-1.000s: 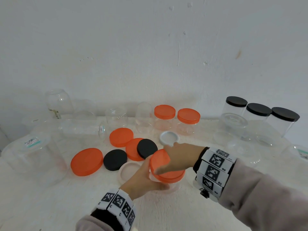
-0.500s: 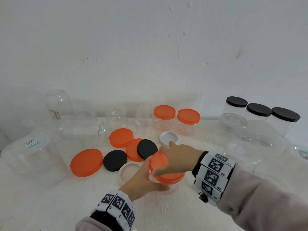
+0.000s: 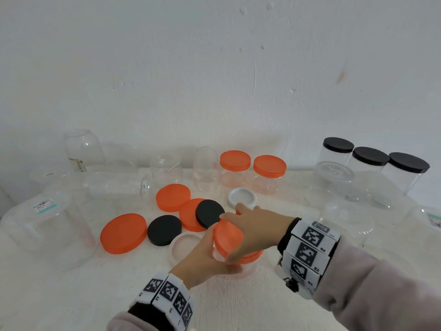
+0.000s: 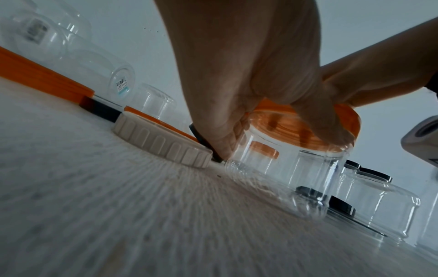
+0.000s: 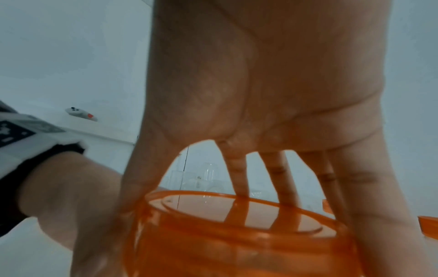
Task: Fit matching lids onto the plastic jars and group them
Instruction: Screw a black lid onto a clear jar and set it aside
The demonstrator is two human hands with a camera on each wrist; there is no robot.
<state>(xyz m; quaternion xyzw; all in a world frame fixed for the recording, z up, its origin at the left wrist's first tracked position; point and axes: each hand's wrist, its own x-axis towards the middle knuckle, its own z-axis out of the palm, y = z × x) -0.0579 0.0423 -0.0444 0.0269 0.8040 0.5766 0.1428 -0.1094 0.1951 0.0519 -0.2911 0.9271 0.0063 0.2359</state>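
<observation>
In the head view, my left hand (image 3: 205,255) holds the jar (image 3: 248,267) steady on the table (image 3: 71,295). My right hand (image 3: 253,229) grips the orange lid (image 3: 228,235) on top.

Left wrist: fingers wrap the jar (image 4: 284,168).

Right wrist: fingers (image 5: 237,174) spread around the lid (image 5: 237,224), probably to screw it.

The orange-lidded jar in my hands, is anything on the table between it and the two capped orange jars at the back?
Yes. From the head view, the white lid lies between the held jar and the capped orange jars; black lid sits just left.
</observation>
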